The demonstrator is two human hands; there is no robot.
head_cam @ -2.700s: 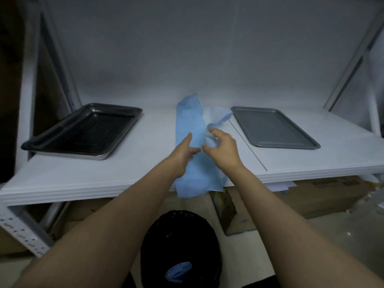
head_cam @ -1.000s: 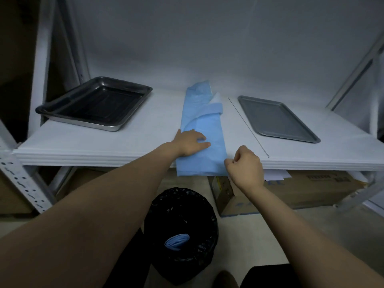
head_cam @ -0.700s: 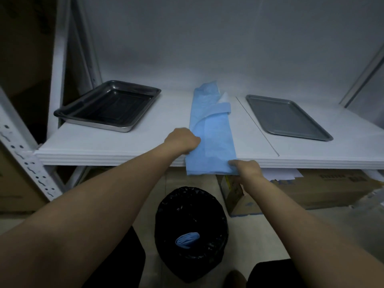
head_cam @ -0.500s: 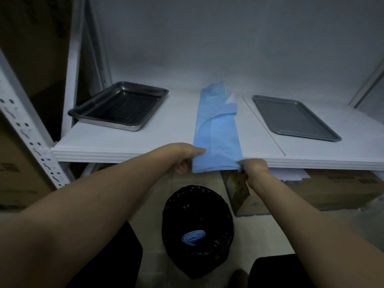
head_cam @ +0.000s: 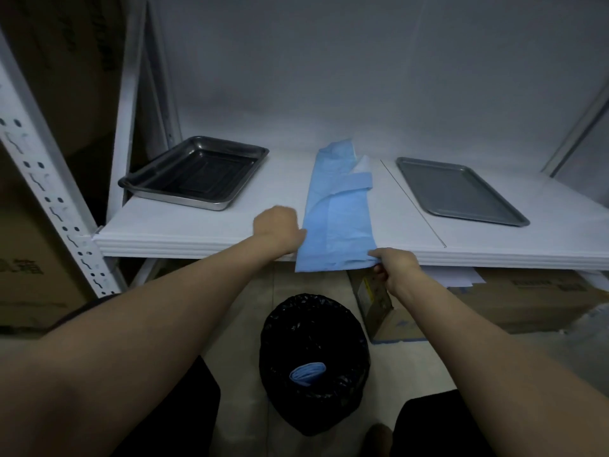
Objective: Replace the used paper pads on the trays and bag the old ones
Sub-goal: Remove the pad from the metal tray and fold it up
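A folded blue paper pad (head_cam: 337,212) lies lengthwise on the white shelf (head_cam: 197,240), its near end hanging over the front edge. My left hand (head_cam: 280,227) is blurred at the pad's left edge near the shelf front, its grip hidden. My right hand (head_cam: 393,263) pinches the pad's near right corner. A deep black tray (head_cam: 197,171) sits at the back left and a flat grey tray (head_cam: 458,191) at the right, both bare. Below, a bin lined with a black bag (head_cam: 313,357) holds a crumpled blue pad (head_cam: 308,373).
A perforated white shelf upright (head_cam: 49,192) stands at the left. Cardboard boxes (head_cam: 527,298) and loose white sheets sit under the shelf at the right. Another box is on the far left.
My left hand has slid from the pad's top down to its left edge by the shelf front. My right hand moved to the pad's near right corner and pinched it.
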